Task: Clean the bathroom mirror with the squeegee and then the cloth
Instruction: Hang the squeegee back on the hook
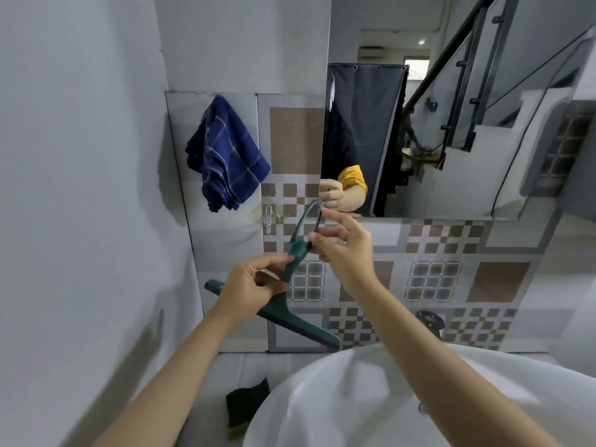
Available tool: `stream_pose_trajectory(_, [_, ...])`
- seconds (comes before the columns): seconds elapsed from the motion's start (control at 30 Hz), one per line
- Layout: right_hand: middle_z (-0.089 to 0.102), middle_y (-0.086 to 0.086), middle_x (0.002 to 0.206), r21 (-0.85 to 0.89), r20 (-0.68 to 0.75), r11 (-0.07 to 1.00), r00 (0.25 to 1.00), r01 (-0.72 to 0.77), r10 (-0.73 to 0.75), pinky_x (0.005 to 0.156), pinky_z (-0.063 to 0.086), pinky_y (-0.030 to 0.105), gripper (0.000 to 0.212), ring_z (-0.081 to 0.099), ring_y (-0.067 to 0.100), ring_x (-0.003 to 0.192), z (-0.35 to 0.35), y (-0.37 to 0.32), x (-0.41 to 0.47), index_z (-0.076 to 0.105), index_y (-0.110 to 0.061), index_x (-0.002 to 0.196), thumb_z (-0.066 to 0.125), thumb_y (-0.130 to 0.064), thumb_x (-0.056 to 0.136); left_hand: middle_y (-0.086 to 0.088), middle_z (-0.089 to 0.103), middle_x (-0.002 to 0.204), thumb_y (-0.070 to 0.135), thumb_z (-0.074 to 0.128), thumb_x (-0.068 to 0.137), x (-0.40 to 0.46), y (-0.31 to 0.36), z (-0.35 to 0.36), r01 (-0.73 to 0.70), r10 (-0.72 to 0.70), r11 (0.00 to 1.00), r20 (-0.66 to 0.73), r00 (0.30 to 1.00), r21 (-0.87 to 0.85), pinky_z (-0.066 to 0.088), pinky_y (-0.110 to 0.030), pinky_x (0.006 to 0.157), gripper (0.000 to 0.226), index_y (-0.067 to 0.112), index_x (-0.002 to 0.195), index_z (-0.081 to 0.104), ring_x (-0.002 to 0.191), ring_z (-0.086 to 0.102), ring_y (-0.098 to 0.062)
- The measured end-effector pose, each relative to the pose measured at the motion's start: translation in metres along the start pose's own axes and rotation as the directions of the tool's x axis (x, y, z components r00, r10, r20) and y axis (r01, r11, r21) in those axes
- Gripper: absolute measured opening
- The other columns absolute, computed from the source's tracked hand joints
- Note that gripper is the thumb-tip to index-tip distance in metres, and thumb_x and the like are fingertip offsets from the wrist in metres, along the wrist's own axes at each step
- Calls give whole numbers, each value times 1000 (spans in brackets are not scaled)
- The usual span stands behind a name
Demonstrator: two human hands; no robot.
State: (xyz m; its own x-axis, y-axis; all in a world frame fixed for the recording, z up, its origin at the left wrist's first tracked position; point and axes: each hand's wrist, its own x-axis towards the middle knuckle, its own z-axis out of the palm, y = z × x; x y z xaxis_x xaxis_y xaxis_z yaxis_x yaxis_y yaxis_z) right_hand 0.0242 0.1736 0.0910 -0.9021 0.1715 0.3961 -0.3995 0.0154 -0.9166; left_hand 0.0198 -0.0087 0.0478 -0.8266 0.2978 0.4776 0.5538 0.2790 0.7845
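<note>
A dark green squeegee (292, 275) is held in front of the tiled wall, its blade (300, 327) low and slanting down to the right. My left hand (254, 282) pinches the handle's lower part. My right hand (342, 250) has its fingers on the looped upper end of the handle, near a clear wall hook (268, 214). A blue checked cloth (225, 156) hangs on the wall at upper left. The mirror (451, 124) fills the upper right and reflects a hand and a yellow sleeve.
A white basin (371, 398) curves below my arms, with a tap (430, 322) behind my right forearm. A dark sponge (246, 403) lies on the ledge left of the basin. A plain grey wall closes the left side.
</note>
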Motion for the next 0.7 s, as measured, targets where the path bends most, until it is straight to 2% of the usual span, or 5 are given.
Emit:
stream_pose_trajectory(0.1, [73,9,92,-70,40,998,999,7,-4,71,62,37,47,74,20,80,21,17,10,59,-17,125,73,-5,82,-2,66,91,-3,69,74,-6,-17,-6,51,-53,998,-52,997,-28,58,-35,73,46,27,108,63,82,66,-23])
stream_pose_trajectory(0.17, [73,8,91,-125,58,992,998,20,-13,74,62,41,47,73,20,81,33,26,15,60,-18,126,74,-7,82,1,66,91,-2,70,75,-8,-28,-10,66,-67,998,-84,994,-25,58,-36,72,45,30,106,61,82,66,-22])
stream_pose_trajectory(0.43, [70,4,92,-181,131,983,991,15,9,76,61,45,47,72,22,82,52,54,25,60,-17,127,71,-5,83,3,64,90,0,67,78,-14,-55,-7,112,-114,994,-135,984,-20,58,-29,67,41,29,105,57,82,65,-20])
stream_pose_trajectory(0.57, [69,-3,87,-229,148,974,989,7,28,75,61,45,49,73,19,76,55,65,27,59,-20,128,72,-6,83,2,64,91,1,66,78,-13,-66,-5,144,-142,990,-122,982,5,58,-29,69,37,20,108,57,83,65,-18])
stream_pose_trajectory(0.7, [68,-6,84,-279,159,960,987,10,35,76,61,42,47,71,13,73,58,72,27,59,-19,127,72,-5,84,-3,65,89,1,67,78,-14,-73,-3,198,-194,980,-111,975,30,58,-28,67,36,22,106,56,78,66,-16])
